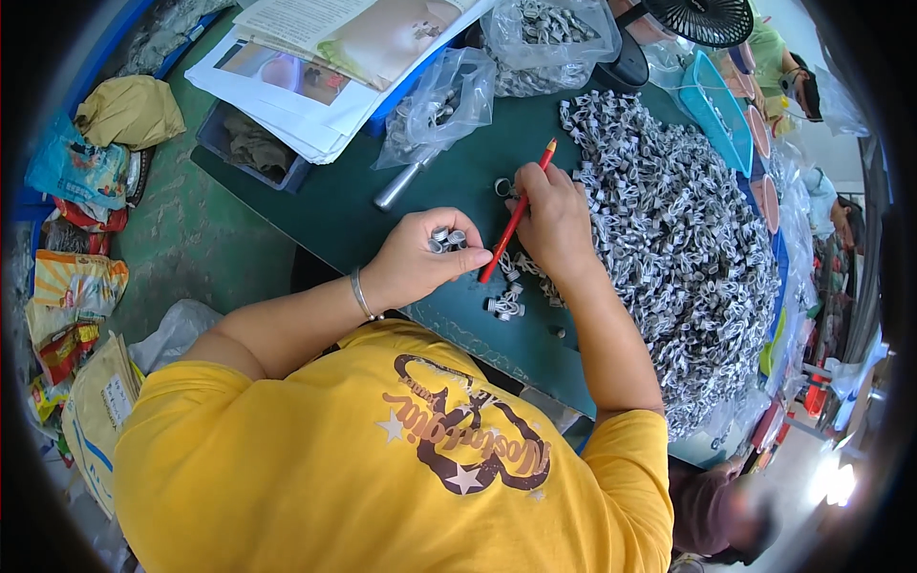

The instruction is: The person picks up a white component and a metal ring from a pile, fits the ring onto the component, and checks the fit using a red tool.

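Note:
My left hand point(430, 246) is closed around several small silver metal rings point(447, 240), which show between its fingers and thumb. In my right hand point(556, 218) is a red pencil point(517, 212), held slanting with one end near the left fingertips. A single metal ring point(503, 187) lies beside the right fingers. Below the pencil, a few small metal pieces with pale loops point(506, 302) rest on the green table point(334, 205). To the right of my right hand spreads a large heap of similar metal pieces point(669, 239).
A metal-handled tool point(401, 183) lies by a clear plastic bag point(449, 100). Papers point(296, 95) cover a grey bin point(250, 143) partly. A bag of metal parts point(544, 57), a black fan point(702, 17) and a turquoise basket point(716, 110) stand farther back. Other people sit at the right.

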`<state>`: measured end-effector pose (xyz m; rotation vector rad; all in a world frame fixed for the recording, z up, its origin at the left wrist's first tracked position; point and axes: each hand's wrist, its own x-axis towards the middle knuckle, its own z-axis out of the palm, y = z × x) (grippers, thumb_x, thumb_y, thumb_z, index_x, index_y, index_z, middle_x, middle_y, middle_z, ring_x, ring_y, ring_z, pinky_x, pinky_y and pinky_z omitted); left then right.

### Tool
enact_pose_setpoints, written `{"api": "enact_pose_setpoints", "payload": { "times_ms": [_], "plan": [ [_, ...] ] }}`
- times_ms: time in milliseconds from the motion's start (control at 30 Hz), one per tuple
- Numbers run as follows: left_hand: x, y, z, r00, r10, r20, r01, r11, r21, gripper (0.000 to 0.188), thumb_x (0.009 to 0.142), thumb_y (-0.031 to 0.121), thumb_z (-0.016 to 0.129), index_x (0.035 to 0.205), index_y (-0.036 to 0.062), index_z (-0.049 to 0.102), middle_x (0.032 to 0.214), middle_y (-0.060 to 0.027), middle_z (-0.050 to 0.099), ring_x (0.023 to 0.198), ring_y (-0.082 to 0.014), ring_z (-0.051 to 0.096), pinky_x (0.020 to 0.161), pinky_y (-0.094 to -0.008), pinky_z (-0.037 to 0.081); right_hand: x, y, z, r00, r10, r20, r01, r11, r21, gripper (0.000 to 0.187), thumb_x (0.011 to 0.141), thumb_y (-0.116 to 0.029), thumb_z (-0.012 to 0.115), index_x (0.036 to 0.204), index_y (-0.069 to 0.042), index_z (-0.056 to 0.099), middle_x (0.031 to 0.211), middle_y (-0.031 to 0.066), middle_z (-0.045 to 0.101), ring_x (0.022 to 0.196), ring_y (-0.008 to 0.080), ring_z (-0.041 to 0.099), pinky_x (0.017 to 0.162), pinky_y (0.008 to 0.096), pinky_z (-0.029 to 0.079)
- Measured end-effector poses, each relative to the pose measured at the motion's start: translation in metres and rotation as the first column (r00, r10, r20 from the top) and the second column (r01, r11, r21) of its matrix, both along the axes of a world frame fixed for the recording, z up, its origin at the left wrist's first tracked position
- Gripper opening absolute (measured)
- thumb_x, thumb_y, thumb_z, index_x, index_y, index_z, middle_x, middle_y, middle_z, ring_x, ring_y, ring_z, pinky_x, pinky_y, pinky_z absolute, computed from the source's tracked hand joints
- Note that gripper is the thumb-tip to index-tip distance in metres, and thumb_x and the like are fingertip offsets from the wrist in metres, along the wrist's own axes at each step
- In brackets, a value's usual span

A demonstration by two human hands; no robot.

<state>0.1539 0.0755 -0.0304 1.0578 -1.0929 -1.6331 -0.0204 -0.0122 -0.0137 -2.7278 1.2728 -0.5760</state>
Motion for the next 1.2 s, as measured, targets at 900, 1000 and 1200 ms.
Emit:
{"api": "enact_pose_setpoints", "payload": {
  "times_ms": [900, 1000, 1200],
  "plan": [
    [-0.002, 0.004, -0.001, 0.995, 0.038, 0.092, -0.043, 0.997, 0.058, 0.008, 0.083, 0.005, 0.064, 0.087, 0.0028, 0.058, 0.064, -0.0005, 0.053, 0.05, -0.0045, 0.045, 0.044, -0.0173, 0.033, -0.019, 0.028, 0.003, 0.958, -0.023, 0.285, 0.004, 0.998, 0.067, 0.027, 0.059, 0.006, 0.062, 0.082, -0.005, 0.053, 0.072, 0.0129, 0.052, 0.072, 0.0325, 0.053, 0.064, 0.0403, 0.039],
    [-0.008, -0.001, 0.003, 0.996, 0.02, 0.084, -0.026, 0.998, 0.064, 0.008, 0.082, 0.005, 0.064, 0.087, 0.003, 0.058, 0.065, -0.0003, 0.054, 0.05, -0.0045, 0.045, 0.044, -0.0174, 0.034, -0.027, 0.039, 0.003, 0.959, 0.058, 0.278, -0.061, 0.998, 0.001, 0.026, 0.059, 0.005, 0.062, 0.081, -0.005, 0.053, 0.076, 0.0122, 0.055, 0.071, 0.0319, 0.053, 0.063, 0.0402, 0.039],
    [-0.021, -0.005, 0.005, 0.96, -0.042, 0.276, 0.052, 0.998, -0.03, 0.013, 0.079, 0.004, 0.066, 0.09, 0.0026, 0.06, 0.068, 0.0003, 0.055, 0.054, -0.0043, 0.048, 0.046, -0.0171, 0.036, -0.062, 0.072, 0.011, 0.864, -0.176, 0.472, 0.222, 0.974, -0.045, 0.028, 0.058, 0.004, 0.062, 0.082, -0.005, 0.051, 0.087, 0.0126, 0.059, 0.08, 0.0329, 0.057, 0.068, 0.04, 0.045]
  ]
}}
